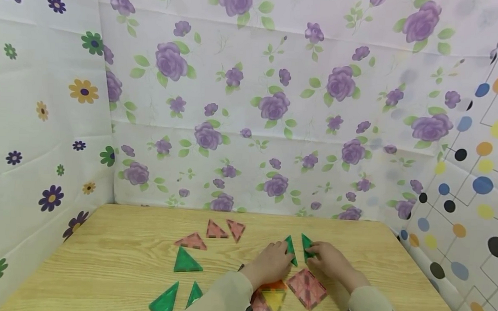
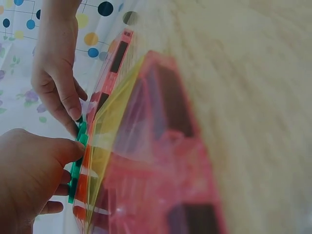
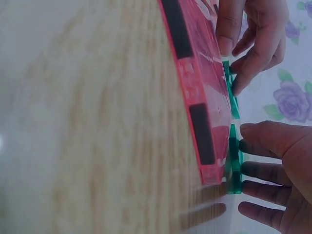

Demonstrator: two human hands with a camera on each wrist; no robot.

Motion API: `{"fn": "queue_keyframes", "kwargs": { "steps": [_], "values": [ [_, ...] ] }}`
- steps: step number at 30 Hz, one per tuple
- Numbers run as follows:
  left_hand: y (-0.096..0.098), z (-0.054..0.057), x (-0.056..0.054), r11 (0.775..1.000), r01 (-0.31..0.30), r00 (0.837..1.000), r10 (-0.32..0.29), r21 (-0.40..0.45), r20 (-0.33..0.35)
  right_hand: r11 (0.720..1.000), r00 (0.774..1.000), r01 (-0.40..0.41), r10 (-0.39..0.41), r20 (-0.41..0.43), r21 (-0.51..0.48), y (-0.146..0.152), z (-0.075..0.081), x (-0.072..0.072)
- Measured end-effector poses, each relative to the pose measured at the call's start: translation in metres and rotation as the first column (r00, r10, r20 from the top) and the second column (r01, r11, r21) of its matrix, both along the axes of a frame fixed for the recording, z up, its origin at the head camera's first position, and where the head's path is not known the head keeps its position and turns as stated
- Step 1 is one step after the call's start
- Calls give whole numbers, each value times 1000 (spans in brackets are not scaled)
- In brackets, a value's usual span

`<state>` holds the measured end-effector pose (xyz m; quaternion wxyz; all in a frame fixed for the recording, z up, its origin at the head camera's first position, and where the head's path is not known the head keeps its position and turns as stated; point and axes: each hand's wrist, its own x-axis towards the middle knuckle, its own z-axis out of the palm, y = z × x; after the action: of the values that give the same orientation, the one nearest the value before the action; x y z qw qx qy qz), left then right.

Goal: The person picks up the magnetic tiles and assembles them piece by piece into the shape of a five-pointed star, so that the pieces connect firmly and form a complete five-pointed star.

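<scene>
Near the right of the table, my left hand (image 1: 271, 264) holds a green triangular magnetic tile (image 1: 291, 251) between thumb and fingers. Just right of it, my right hand (image 1: 331, 262) holds a second green triangle tile (image 1: 306, 243) by its outer edge. A narrow gap separates the two upright-pointing triangles. Close in front of them lies a pink square (image 1: 307, 289) made of tiles. In the left wrist view, an orange tile (image 2: 84, 178), a yellow tile (image 2: 107, 114) and a pink tile (image 2: 161, 180) lie beside the left hand, partly hidden by its forearm in the head view.
Pink triangle tiles (image 1: 216, 230) lie at the back left of the wooden table (image 1: 106, 246). Several green triangles, one a large tile (image 1: 186, 261), lie left of the left sleeve (image 1: 221, 296). A flowered cloth (image 1: 248, 174) hangs behind the table.
</scene>
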<state>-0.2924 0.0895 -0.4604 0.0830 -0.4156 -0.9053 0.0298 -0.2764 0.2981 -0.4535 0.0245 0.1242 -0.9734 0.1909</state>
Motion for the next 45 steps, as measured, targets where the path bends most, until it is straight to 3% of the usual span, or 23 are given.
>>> {"fn": "queue_keyframes", "kwargs": {
  "steps": [12, 22, 33, 42, 45],
  "values": [
    [0, -4, 6, 1000, 1, 999, -1, 5, -32, 999, 999, -40, 40, 9, -10, -5, 2, 9],
    [0, -4, 9, 999, 35, 997, -32, 39, -68, 991, 990, -134, 135, -32, 18, -11, 3, 10],
    [0, -3, 9, 998, 37, 995, -32, 57, -92, 990, 989, -143, 144, -26, 18, -17, 5, 8],
    [-7, 7, 7, 997, 22, 999, -20, 79, -33, 989, 989, -147, 147, -32, 9, -18, 6, 3],
    [-10, 13, 8, 995, 20, 998, -15, 93, -60, 991, 991, -133, 133, -34, -6, -19, 8, 4]
  ]
}}
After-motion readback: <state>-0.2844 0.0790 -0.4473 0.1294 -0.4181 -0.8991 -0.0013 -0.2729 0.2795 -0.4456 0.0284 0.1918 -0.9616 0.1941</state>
